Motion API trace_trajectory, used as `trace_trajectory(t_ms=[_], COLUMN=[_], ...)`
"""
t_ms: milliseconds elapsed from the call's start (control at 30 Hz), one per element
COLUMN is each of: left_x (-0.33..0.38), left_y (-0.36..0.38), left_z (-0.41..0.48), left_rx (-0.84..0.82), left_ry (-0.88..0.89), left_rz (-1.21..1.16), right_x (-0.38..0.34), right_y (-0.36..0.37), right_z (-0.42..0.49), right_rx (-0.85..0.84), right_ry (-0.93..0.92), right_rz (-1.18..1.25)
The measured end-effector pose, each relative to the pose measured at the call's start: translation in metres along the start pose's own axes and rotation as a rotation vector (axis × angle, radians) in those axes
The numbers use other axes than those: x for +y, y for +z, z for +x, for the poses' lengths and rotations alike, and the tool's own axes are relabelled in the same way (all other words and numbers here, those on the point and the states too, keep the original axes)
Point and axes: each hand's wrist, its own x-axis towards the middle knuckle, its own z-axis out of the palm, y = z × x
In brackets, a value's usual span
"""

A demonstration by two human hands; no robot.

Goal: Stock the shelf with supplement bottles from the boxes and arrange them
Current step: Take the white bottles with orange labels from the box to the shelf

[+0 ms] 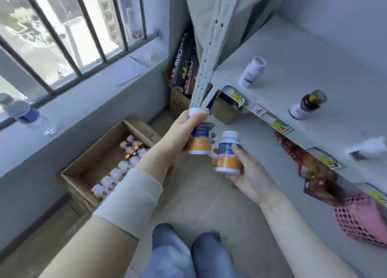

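Observation:
My left hand point(178, 137) grips a white-capped bottle with a blue and orange label point(200, 140), held upright in front of the shelf's edge. My right hand point(245, 168) holds a second bottle of the same kind point(228, 152) just below and right of the first, almost touching it. An open cardboard box point(83, 162) on the floor to the left holds a row of several bottles point(123, 166). On the grey shelf point(314, 72) stand a white bottle point(252, 71) and a dark bottle with a gold cap point(307, 105); a blurred white item point(368, 147) lies at the right.
A perforated metal upright point(211, 53) rises at the shelf's left corner. Behind it, another carton point(178, 99) holds dark snack boxes point(185, 64). A window ledge point(73, 101) with a water bottle point(25, 114) runs on the left. Red packets point(310, 168) and a pink mesh bag point(362, 221) lie under the shelf.

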Motion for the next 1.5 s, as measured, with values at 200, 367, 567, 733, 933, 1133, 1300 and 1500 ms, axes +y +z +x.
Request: trace_trajectory(t_ms=[200,367,567,733,933,1133,1300,1500], left_x=[-0.018,-0.058,-0.101,-0.115,-0.116,-0.106,-0.104,-0.110], left_y=[0.152,0.287,0.442,0.516,0.563,0.597,0.612,0.639], left_z=[0.002,0.005,0.019,0.040,0.097,0.184,0.287,0.396], left_rx=[-0.252,-0.453,-0.454,-0.508,-0.612,-0.618,-0.570,-0.520], left_ry=[-0.093,0.009,0.063,-0.111,-0.024,0.068,0.201,0.323], left_rz=[0.016,0.145,0.240,0.272,0.546,0.650,0.804,0.934], right_x=[-0.037,-0.066,-0.111,-0.143,-0.174,-0.220,-0.257,-0.301], right_y=[-0.102,-0.219,-0.342,-0.400,-0.449,-0.487,-0.512,-0.545], right_z=[-0.098,-0.170,-0.239,-0.255,-0.234,-0.181,-0.108,-0.016], right_rx=[0.077,0.160,0.252,0.245,0.308,0.419,0.660,0.807], right_ry=[-0.180,-0.350,-0.424,-0.442,-0.461,-0.493,-0.420,-0.438], right_rz=[0.058,0.100,0.174,0.191,0.245,0.022,-0.325,-0.501])
